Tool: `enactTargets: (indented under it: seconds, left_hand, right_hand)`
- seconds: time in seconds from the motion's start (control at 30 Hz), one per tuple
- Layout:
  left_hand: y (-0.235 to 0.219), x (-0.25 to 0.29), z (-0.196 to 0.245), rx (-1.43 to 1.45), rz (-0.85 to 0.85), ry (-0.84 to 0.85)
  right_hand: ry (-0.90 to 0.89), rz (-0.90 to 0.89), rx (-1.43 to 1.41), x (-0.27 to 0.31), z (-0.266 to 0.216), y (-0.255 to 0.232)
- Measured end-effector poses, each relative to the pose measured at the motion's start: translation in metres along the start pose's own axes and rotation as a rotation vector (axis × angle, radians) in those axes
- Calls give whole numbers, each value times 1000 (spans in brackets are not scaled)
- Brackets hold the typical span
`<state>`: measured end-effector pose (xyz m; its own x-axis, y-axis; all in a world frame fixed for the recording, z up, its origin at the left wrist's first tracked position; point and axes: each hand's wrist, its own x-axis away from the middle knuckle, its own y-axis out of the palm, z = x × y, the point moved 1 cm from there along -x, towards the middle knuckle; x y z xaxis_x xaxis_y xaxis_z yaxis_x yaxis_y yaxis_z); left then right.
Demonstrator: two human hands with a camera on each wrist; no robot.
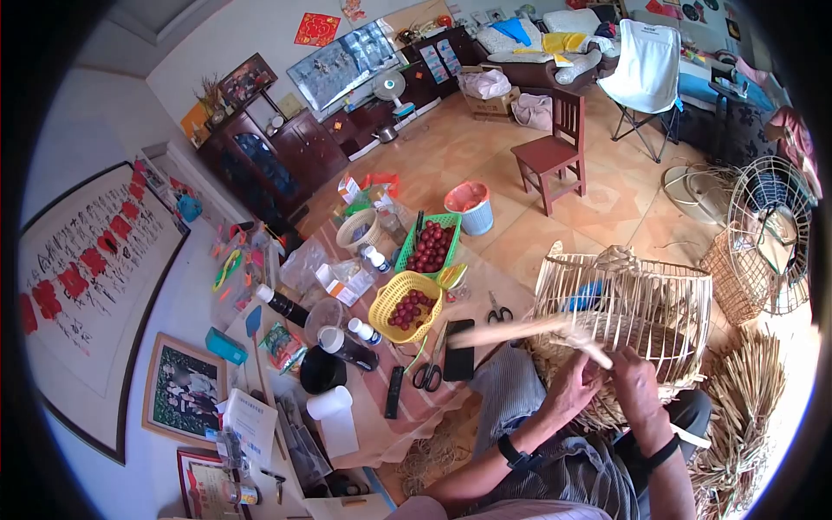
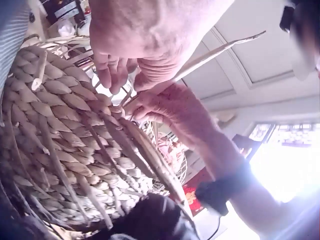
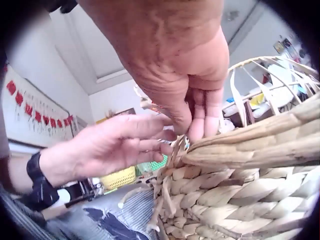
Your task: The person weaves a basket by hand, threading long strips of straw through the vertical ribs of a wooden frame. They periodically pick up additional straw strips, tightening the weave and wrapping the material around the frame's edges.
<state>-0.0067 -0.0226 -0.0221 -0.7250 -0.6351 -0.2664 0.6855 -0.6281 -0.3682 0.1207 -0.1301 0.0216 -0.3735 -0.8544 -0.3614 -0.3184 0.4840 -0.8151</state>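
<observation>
A half-woven straw basket (image 1: 624,321) sits against my lap, with upright stakes above its braided wall (image 2: 65,135). My right hand (image 1: 637,381) pinches a flat straw strand (image 3: 240,147) at the woven edge; in the right wrist view its thumb and fingertips meet there. My left hand (image 1: 572,386), with a watch (image 1: 516,452) on the wrist, reaches in from the other side, fingertips right at the same strand (image 2: 220,52). Whether it grips the strand I cannot tell. In the head view, a pale length of straw (image 1: 511,331) sticks out leftward above both hands. Several loose ends hang down the wall.
A bundle of dry straw (image 1: 745,416) lies right of my legs. On the table to my left are scissors (image 1: 426,376), a black phone (image 1: 459,350), a yellow basket (image 1: 405,308) of red fruit and several bottles. A red wooden chair (image 1: 555,156) stands farther off.
</observation>
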Motion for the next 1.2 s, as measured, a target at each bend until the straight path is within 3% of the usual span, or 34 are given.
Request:
enactTargets:
  seconds: [0.13,0.2,0.27,0.37,0.47,0.5,0.57,0.6,0.7,0.8,0.83,1.07,1.1,1.2]
  left_hand:
    - [13,0,-23,187,-61,-67]
    - [11,-3,-11,28,-4,33]
    - [11,-4,-8,-8,-22,-11]
    - [13,-7,-10,-124,34,70]
    - [29,-1,-42,-304,4,119]
    - [19,-5,-9,-531,35,297]
    - [35,-4,-40,-379,115,326]
    - [20,-8,-16,-199,107,346]
    - [13,-9,1,-285,31,380]
    - [33,-8,-10,-292,-110,211]
    - [34,-8,-7,-296,-93,332]
    - [39,-9,-17,-294,-25,166]
    - [41,-16,-20,-74,31,187]
    - [26,-10,-23,-7,-146,61]
  right_hand:
    - [7,87,256,4,-4,8]
    - [87,30,289,9,1,20]
    - [134,-23,309,11,4,24]
    - [134,-47,314,13,3,22]
    - [99,-27,249,21,4,20]
    - [80,-10,218,23,3,17]
    - [-13,103,177,29,2,13]
    - [-59,159,156,31,1,10]
    - [-11,128,48,36,5,7]
    - [128,102,-29,44,22,19]
    - [132,118,-44,46,27,24]
    - [176,95,-39,49,42,43]
    - [167,92,-28,48,46,46]
    - [161,110,-72,48,46,43]
